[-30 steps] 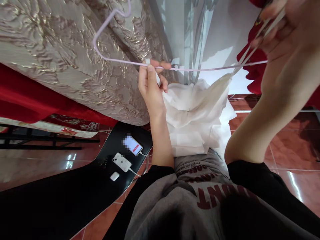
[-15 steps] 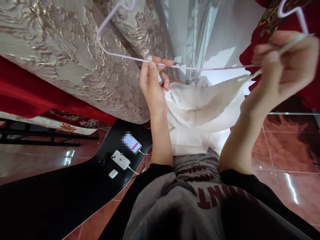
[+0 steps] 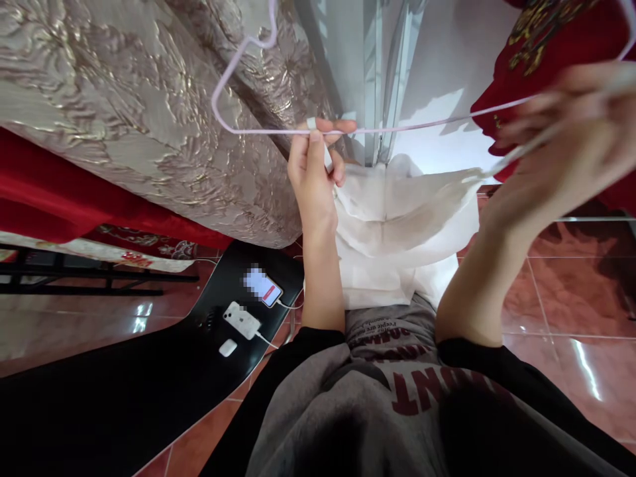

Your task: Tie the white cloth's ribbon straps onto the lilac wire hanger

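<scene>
A pale lilac wire hanger (image 3: pixel 407 127) stretches across the upper middle. My left hand (image 3: pixel 317 175) pinches its bottom bar near one corner, and white strips, perhaps straps or tape, show between the fingers. Below the bar, a sheer white garment (image 3: pixel 397 232) sags in folds over my lap. Its right end gathers into a thin white strap (image 3: pixel 517 154), which runs up to my right hand (image 3: pixel 571 142). That hand is smeared by motion, but its fingers are closed around the strap. The far part of the hanger passes behind it.
A black bench (image 3: pixel 199 344) at left carries two phones (image 3: pixel 242 320) on charging cables and a small white case (image 3: pixel 228 348). Cream embossed fabric (image 3: pixel 149 132) hangs close on the left, with red gold-trimmed cloth (image 3: pixel 507 79) at right. Red tiles (image 3: pixel 571 291) cover the floor.
My right hand has moved right, drawing the strap longer and tauter. The hanger has shifted right and its right side tilts upward. My left hand moved slightly right, still pinching the bar.
</scene>
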`<state>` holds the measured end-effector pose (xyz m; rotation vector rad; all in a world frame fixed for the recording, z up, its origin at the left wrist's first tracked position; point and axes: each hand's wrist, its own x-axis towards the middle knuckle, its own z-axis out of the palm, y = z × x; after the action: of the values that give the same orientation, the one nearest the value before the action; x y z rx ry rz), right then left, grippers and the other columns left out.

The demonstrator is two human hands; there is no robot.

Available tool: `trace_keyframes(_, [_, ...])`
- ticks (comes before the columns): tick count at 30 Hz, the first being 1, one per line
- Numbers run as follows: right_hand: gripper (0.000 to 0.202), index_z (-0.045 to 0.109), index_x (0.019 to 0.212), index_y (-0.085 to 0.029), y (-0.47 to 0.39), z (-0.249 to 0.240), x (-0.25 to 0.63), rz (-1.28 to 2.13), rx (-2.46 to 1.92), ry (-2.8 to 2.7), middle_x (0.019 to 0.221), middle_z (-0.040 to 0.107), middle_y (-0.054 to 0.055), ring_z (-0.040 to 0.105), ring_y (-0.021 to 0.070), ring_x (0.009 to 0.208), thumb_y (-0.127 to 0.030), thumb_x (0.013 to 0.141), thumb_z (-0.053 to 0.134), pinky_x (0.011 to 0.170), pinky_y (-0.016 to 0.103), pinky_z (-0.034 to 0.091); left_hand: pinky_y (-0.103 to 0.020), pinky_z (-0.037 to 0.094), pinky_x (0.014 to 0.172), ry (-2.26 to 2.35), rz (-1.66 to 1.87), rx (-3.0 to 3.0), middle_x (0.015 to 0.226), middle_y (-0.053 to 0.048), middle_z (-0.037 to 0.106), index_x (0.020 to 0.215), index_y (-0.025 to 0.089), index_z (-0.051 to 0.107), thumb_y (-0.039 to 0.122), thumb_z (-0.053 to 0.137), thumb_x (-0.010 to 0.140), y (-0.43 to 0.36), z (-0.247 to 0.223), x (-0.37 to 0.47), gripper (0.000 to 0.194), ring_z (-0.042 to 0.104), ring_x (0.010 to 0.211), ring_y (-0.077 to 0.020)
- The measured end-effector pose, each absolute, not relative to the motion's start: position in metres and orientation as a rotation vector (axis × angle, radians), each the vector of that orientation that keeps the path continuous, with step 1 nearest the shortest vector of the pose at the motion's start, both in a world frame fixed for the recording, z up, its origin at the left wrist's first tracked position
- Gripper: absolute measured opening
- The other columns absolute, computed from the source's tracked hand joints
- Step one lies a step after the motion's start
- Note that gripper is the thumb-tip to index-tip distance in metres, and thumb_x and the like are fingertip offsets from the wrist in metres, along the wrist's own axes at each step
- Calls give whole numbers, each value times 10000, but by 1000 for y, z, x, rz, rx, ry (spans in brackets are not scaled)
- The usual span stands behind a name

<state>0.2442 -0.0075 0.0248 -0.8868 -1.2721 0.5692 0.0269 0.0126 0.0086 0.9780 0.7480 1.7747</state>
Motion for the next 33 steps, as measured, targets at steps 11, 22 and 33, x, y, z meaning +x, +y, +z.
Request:
trace_keyframes(11, [274, 728, 975, -317, -2, 11, 197, 360, -1033, -1475, 993, 662, 29, 366, 138, 668, -568, 991, 618, 654, 345, 346, -252, 360, 494, 777, 1868, 916, 1083, -81, 805, 1067, 229, 572, 159, 488, 1016, 6, 10, 5, 120, 489, 522, -121])
trace_keyframes(22, [310, 757, 872, -353, -4, 16, 200, 382, -973, -1423, 880, 689, 43, 567, 224, 829, -600, 987, 608, 756, 414, 455, -436, 639, 700, 1112, 2190, 1356, 1184, -76, 814, 1088, 335, 810, 304, 763, 859, 15, 3, -81, 236, 784, 1084, -347])
trace_keyframes(33, [337, 810, 900, -333, -5, 20, 204, 415, -928, -1453, 736, 649, 24, 594, 202, 757, -633, 951, 664, 734, 411, 462, -307, 650, 996, 1097, 1631, 1657, 925, -44, 671, 922, 155, 788, 73, 770, 969, 24, 81, -69, 97, 703, 1044, -214])
